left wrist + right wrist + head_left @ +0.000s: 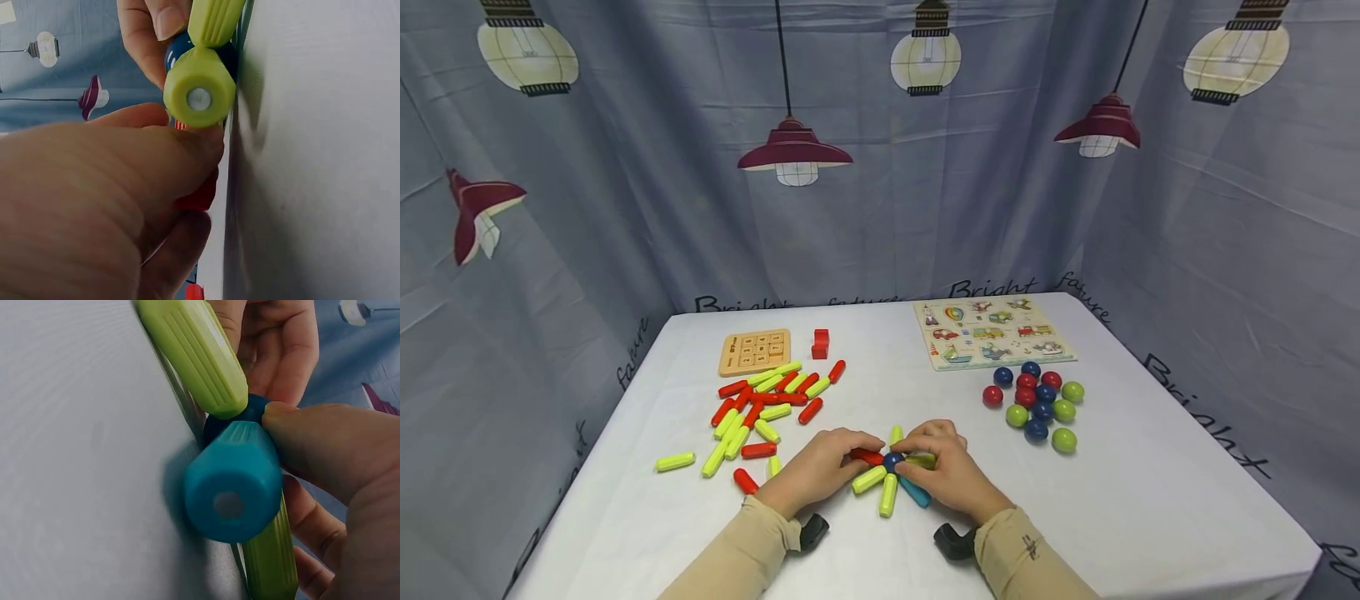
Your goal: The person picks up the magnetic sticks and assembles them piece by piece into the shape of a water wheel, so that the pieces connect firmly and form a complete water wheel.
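Note:
Low over the table's front middle, a dark blue ball [892, 463] has rods sticking out around it like spokes. My left hand [823, 468] pinches the red rod [867, 456] on the ball's left side. Thumb and fingertips of my right hand [953, 477] grip the ball, with the other fingers beside a yellow-green rod [922, 460]. A teal rod [232, 487] points toward the right wrist camera. More yellow-green rods spread from the ball, one toward me [887, 497], one to the left [869, 479] and one away [896, 433].
Loose red and yellow-green rods [762, 398] lie scattered on the left. Red, blue and green balls [1043, 393] cluster on the right. At the back are a wooden number board [755, 352], red blocks [820, 343] and a picture puzzle board [992, 332] on the white table [1135, 517].

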Demonstrator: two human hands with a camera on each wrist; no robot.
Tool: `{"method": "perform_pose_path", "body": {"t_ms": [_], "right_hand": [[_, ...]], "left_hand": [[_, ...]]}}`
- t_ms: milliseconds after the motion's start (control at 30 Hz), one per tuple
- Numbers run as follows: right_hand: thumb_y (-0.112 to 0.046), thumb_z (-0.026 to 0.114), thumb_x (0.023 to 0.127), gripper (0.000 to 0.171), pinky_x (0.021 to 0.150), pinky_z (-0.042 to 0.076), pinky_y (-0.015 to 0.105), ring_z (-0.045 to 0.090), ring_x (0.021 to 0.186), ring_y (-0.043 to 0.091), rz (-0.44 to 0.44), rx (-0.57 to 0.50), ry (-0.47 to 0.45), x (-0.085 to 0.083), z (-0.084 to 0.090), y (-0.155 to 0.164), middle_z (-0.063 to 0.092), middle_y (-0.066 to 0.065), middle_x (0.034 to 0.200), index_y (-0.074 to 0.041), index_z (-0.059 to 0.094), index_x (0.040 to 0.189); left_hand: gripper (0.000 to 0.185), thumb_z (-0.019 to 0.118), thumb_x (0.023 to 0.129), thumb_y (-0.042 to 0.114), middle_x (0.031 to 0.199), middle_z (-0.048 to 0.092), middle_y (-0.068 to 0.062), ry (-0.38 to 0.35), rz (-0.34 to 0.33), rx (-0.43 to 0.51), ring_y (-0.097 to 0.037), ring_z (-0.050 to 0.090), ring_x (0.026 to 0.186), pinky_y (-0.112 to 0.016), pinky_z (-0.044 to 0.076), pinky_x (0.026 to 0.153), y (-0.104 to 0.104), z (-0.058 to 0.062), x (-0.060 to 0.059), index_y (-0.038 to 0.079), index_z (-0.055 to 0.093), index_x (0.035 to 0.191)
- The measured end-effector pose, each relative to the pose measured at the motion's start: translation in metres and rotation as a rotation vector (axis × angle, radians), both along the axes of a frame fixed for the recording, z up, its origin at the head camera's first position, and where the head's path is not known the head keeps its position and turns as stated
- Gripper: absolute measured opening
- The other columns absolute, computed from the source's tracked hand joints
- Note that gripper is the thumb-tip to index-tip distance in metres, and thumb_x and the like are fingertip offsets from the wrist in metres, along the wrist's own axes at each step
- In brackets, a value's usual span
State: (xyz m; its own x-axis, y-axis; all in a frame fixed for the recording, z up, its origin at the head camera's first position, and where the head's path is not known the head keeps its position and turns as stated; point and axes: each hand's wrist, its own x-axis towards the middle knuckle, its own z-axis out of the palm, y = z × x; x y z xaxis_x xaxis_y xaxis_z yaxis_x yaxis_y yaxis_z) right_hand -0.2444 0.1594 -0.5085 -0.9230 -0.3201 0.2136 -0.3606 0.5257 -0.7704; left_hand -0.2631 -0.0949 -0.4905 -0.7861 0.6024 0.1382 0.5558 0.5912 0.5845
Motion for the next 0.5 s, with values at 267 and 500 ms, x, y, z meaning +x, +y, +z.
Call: {"method": "perform_pose_path", "body": {"t_ms": [267, 500], "right_hand": [[-0.002, 0.062, 0.082, 0.030, 0.106, 0.026, 0.052, 0.049, 0.118, 0.016, -0.200, 0.030, -0.026, 0.000, 0.003, 0.004, 0.067, -0.018, 0.099, -0.027, 0.073, 0.095], [-0.008, 0.079, 0.079, 0.033, 0.103, 0.026, 0.053, 0.049, 0.115, 0.016, -0.101, 0.108, 0.038, 0.001, -0.003, 0.014, 0.065, -0.021, 0.100, -0.034, 0.070, 0.098]], "left_hand": [[0.033, 0.070, 0.099, 0.017, 0.127, 0.068, 0.009, 0.093, 0.049, 0.022, -0.013, 0.060, 0.120, -0.039, 0.053, 0.103, 0.002, 0.007, 0.007, 0.024, 0.069, 0.131], [0.023, 0.074, 0.096, 0.029, 0.103, 0.069, 0.004, 0.135, 0.054, -0.104, -0.009, 0.058, 0.091, -0.024, 0.052, 0.077, 0.043, 0.032, 0.003, 0.018, 0.078, 0.116]]}}
